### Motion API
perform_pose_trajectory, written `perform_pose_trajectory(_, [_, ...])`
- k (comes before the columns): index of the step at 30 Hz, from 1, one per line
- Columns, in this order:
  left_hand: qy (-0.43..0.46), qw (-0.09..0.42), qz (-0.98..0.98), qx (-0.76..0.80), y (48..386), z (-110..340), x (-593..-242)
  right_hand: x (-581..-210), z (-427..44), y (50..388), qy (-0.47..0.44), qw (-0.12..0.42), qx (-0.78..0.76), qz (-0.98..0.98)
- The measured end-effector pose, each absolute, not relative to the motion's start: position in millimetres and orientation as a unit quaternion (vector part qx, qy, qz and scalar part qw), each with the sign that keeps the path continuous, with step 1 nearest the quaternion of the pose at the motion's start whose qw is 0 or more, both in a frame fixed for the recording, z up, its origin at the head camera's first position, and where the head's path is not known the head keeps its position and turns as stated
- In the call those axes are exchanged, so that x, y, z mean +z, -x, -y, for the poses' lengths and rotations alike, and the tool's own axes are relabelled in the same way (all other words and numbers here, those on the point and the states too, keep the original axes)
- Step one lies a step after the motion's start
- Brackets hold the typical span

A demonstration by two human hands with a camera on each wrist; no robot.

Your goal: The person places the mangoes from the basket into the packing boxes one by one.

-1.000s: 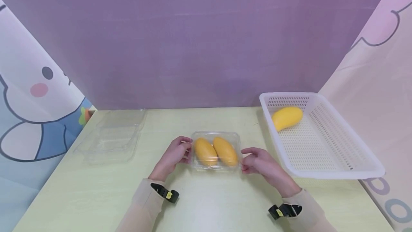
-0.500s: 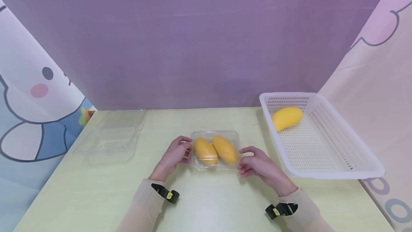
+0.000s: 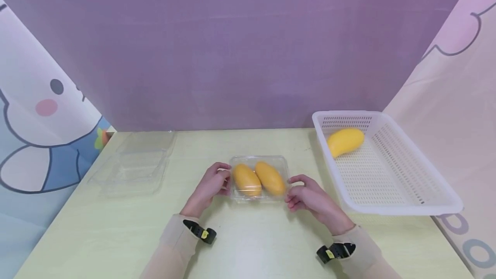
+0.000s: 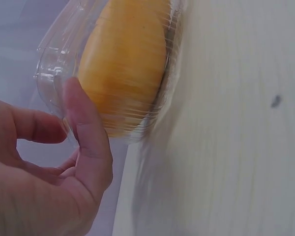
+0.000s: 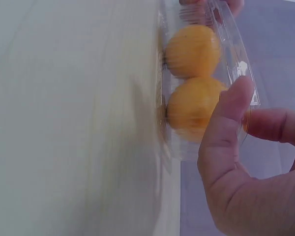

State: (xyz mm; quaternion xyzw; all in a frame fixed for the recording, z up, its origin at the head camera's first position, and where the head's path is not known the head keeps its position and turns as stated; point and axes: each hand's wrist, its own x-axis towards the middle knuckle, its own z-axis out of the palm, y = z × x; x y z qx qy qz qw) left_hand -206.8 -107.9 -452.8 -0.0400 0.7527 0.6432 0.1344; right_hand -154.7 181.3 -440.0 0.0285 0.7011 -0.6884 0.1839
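Note:
A clear plastic clamshell box [image 3: 258,198] with its lid down sits on the table in the middle of the head view. Inside lie two yellow mangoes [image 3: 247,180], side by side and slanted. My left hand [image 3: 211,185] pinches the box's left rim, thumb in front and forefinger behind, as the left wrist view shows. On the opposite side my right hand [image 3: 311,197] pinches the right rim between thumb and forefinger [image 5: 273,125]. The lid's edge runs between those fingers in the right wrist view. Whether the lid is fully snapped cannot be made out.
A white perforated basket [image 3: 403,210] at the right holds one more yellow mango [image 3: 345,142]. Back left on the table stands an open clear plastic box [image 3: 133,171]. A purple cloth wall [image 3: 248,55] rises behind the pale table [image 3: 97,236].
The box with its mangoes has shifted slightly away from me and a little left. My right hand has moved a little left with it; my left hand has stayed nearly still at its rim.

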Motion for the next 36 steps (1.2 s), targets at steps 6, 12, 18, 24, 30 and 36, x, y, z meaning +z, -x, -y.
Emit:
perform_pose_trajectory(6, [0.044, 0.129, -0.754, 0.643, 208.6, 106.0, -454.2, -441.4, -178.5, 156.2, -0.046, 0.169, -0.694, -0.698])
perform_pose_trajectory(12, [0.043, 0.129, -0.752, 0.645, 208.1, 106.6, -453.4, -444.6, -174.8, 157.4, -0.071, 0.154, -0.701, -0.692])
perform_pose_trajectory(18, [0.028, 0.134, -0.751, 0.646, 202.9, 111.3, -452.0, -446.4, -169.1, 158.9, -0.09, 0.137, -0.708, -0.687])
perform_pose_trajectory(24, [0.002, 0.15, -0.748, 0.646, 193.7, 116.8, -449.0, -447.1, -165.3, 158.3, -0.102, 0.126, -0.713, -0.682])
perform_pose_trajectory(30, [-0.018, 0.176, -0.749, 0.639, 188.9, 118.5, -448.4, -446.5, -165.1, 158.8, -0.105, 0.121, -0.716, -0.68])
perform_pose_trajectory(36, [-0.027, 0.197, -0.751, 0.629, 186.0, 116.6, -448.1, -445.9, -165.7, 158.6, -0.105, 0.118, -0.716, -0.68])
